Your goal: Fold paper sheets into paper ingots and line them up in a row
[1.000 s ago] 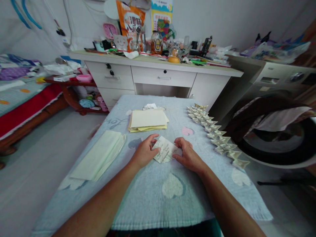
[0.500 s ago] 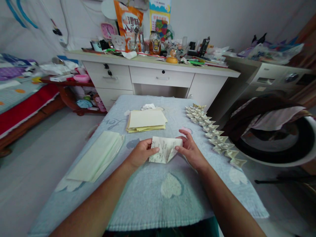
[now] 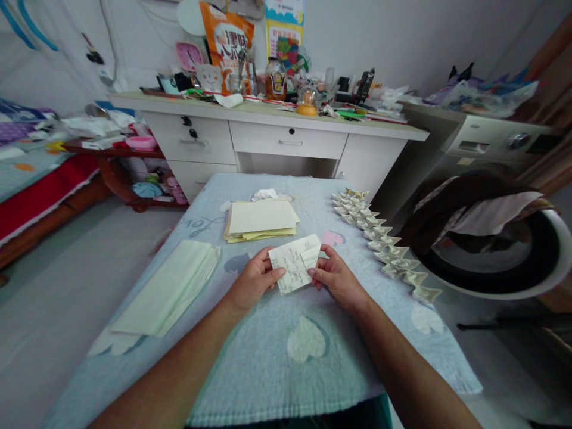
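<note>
Between my hands is a folded sheet of paper point(image 3: 292, 265) with handwriting on it, tilted a little above the cloth-covered table. My left hand point(image 3: 257, 277) pinches its left edge, thumb on the face. At the right edge, my right hand point(image 3: 333, 274) grips it with the thumb in front, beside a folded flap. Beyond lies a stack of cream and yellow paper point(image 3: 263, 218). Folded pale green sheets point(image 3: 167, 289) rest to the left. Along the table's right side runs a row of folded paper boats point(image 3: 379, 238), nested close together.
The table wears a blue cloth point(image 3: 250, 369) with heart patterns. A crumpled white tissue point(image 3: 264, 194) sits behind the stack. Past the table stands a white desk point(image 3: 286, 140) crowded with items. An open washing machine point(image 3: 547, 250) with clothes hanging out is at the right.
The paper has turned, its right side now higher and its creased face replaced by a written face with a flap. My right hand's raised fingers have closed onto the edge.
</note>
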Demonstrator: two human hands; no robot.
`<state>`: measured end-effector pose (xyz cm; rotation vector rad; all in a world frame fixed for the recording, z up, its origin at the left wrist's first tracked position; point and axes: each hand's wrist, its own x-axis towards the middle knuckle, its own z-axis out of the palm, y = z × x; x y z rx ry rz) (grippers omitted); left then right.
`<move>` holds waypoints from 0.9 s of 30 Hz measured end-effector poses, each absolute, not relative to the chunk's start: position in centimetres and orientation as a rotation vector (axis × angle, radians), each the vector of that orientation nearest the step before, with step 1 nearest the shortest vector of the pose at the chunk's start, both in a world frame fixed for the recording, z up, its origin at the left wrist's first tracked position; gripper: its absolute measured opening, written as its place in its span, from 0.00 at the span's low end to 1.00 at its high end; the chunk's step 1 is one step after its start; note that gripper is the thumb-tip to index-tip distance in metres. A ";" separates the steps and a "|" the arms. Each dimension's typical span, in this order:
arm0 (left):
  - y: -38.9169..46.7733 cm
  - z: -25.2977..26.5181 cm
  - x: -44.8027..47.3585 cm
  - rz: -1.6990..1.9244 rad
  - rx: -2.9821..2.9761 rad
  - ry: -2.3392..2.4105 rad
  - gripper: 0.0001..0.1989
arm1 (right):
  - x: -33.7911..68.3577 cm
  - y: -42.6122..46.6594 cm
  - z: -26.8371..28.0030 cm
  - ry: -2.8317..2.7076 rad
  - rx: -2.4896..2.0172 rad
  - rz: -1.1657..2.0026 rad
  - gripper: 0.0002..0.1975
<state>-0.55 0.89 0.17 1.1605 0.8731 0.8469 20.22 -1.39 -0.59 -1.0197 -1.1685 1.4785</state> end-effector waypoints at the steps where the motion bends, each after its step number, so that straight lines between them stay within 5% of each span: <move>1: 0.8 0.4 -0.6 0.877 1.169 0.865 0.34 | 20.3 -1.4 -0.6 -1.169 -1.028 1.468 0.28; 5: 0.5 0.7 -1.1 0.907 1.342 0.773 0.47 | 20.6 -1.3 -0.8 -1.159 -1.025 1.452 0.28; 20: 0.1 0.2 -1.9 1.071 2.608 1.157 0.16 | 20.4 -1.3 -1.1 -1.244 -1.129 1.345 0.29; 27: -0.2 -0.1 -1.4 0.740 2.669 0.854 0.15 | 20.0 -1.6 -1.2 -1.653 -1.400 1.010 0.27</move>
